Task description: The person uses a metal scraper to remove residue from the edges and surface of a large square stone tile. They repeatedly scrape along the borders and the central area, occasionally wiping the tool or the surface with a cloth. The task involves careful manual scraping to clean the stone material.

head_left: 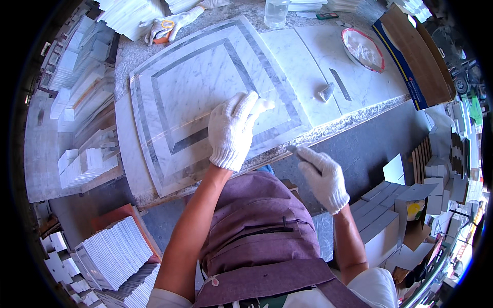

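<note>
My left hand (233,126), in a white knitted glove, rests on a pale marble panel (197,87) with dark grey inlaid bands. Its fingers lie across the surface near one band, with nothing visible in them. Off the panel's front edge, my gloved right hand (323,177) pinches a small grey piece (291,148) between thumb and fingers; its exact kind is too small to tell. To the right of the panel, a small grey chunk (326,92) and a narrow dark strip (340,84) lie on white slabs (287,49).
A red-rimmed dish (382,61) of white material stands by a cardboard box (416,56). White gloves (177,23) with something orange lie at the back, near a clear container (276,14). Stacked tiles (118,251) and cartons (377,220) flank me.
</note>
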Action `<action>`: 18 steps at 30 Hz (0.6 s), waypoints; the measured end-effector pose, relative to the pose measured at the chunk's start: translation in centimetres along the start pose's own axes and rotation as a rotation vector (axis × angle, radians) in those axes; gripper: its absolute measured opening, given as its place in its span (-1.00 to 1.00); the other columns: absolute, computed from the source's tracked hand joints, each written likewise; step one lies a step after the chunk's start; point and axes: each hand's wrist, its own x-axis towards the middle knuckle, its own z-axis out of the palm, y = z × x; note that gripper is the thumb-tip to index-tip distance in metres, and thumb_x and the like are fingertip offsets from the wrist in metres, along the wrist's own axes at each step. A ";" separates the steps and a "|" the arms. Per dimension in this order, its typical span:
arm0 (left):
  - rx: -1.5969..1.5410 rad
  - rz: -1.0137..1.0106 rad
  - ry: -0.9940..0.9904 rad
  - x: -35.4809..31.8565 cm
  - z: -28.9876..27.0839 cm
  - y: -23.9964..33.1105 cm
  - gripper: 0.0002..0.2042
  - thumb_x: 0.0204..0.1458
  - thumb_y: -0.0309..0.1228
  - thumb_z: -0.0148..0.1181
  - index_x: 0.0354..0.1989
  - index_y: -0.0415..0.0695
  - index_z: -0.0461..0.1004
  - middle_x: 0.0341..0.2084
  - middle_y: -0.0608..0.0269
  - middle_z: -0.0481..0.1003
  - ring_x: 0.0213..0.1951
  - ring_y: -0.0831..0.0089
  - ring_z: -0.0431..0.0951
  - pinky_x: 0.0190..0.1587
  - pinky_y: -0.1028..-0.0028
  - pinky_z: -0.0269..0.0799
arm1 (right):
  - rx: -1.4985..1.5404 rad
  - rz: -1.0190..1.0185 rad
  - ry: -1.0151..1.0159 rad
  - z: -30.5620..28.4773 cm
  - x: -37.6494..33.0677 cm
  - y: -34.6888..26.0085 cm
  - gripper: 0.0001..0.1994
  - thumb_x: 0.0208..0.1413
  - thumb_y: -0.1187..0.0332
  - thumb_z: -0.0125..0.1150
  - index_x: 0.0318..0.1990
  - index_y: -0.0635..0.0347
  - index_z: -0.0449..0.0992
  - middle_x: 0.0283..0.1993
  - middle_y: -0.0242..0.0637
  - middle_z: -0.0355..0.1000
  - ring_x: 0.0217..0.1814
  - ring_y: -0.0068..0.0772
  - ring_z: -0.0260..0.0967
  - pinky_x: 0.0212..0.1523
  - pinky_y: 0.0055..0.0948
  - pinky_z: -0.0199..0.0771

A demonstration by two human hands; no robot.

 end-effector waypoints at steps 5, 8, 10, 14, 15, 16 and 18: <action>0.060 0.005 -0.072 0.2 -0.4 0.4 -0.51 -0.05 -0.39 0.37 0.13 0.07 0.48 -0.04 0.20 0.52 -0.07 0.12 0.53 0.02 0.15 0.41 | 0.026 -0.125 -0.018 1.3 -1.4 2.0 -0.67 0.13 0.46 0.31 0.07 0.26 0.59 -0.17 -0.10 0.59 -0.18 -0.33 0.56 -0.12 -0.44 0.53; 0.070 0.001 -0.071 0.0 -0.3 0.3 -0.50 -0.08 -0.41 0.38 0.12 0.07 0.49 -0.05 0.20 0.53 -0.06 0.11 0.53 0.04 0.14 0.41 | 0.172 -0.021 0.053 1.2 -0.7 1.8 -0.66 0.15 0.44 0.31 0.10 0.25 0.58 -0.15 -0.11 0.59 -0.18 -0.43 0.53 -0.14 -0.46 0.51; 0.067 0.002 -0.063 0.0 -0.1 0.1 -0.49 -0.10 -0.42 0.39 0.13 0.07 0.49 -0.05 0.19 0.53 -0.05 0.10 0.53 0.05 0.14 0.41 | 0.060 -0.057 0.053 0.0 0.9 0.9 -0.66 0.16 0.42 0.31 0.09 0.24 0.58 -0.14 -0.11 0.59 -0.17 -0.41 0.54 -0.13 -0.46 0.52; 0.056 0.010 -0.050 0.0 -0.2 0.2 -0.47 -0.11 -0.45 0.39 0.14 0.06 0.49 -0.05 0.18 0.53 -0.04 0.09 0.52 0.06 0.13 0.41 | -0.157 -0.108 -0.005 -1.6 3.8 -1.2 -0.69 0.19 0.42 0.23 0.08 0.24 0.59 -0.10 -0.18 0.60 -0.17 -0.48 0.53 -0.13 -0.48 0.53; 0.055 0.007 -0.048 0.1 -0.3 0.2 -0.47 -0.11 -0.46 0.39 0.14 0.06 0.49 -0.06 0.18 0.53 -0.04 0.08 0.52 0.06 0.12 0.41 | -0.171 -0.122 -0.009 -1.7 4.4 -1.3 -0.69 0.19 0.40 0.21 0.08 0.24 0.59 -0.12 -0.13 0.59 -0.17 -0.39 0.55 -0.12 -0.43 0.53; 0.051 0.007 -0.046 0.0 -0.3 0.2 -0.47 -0.11 -0.46 0.39 0.14 0.06 0.49 -0.06 0.17 0.53 -0.04 0.08 0.52 0.06 0.12 0.41 | -0.186 -0.136 -0.012 -1.8 4.9 -1.3 -0.68 0.19 0.37 0.19 0.08 0.23 0.59 -0.13 -0.08 0.59 -0.17 -0.29 0.56 -0.12 -0.39 0.53; 0.044 0.005 -0.043 0.0 -0.2 0.2 -0.47 -0.10 -0.46 0.39 0.14 0.06 0.49 -0.06 0.17 0.53 -0.04 0.08 0.52 0.07 0.12 0.40 | -0.220 -0.143 -0.020 -2.0 5.3 -1.4 -0.68 0.19 0.35 0.17 0.07 0.20 0.59 -0.16 -0.03 0.58 -0.18 -0.18 0.57 -0.11 -0.34 0.53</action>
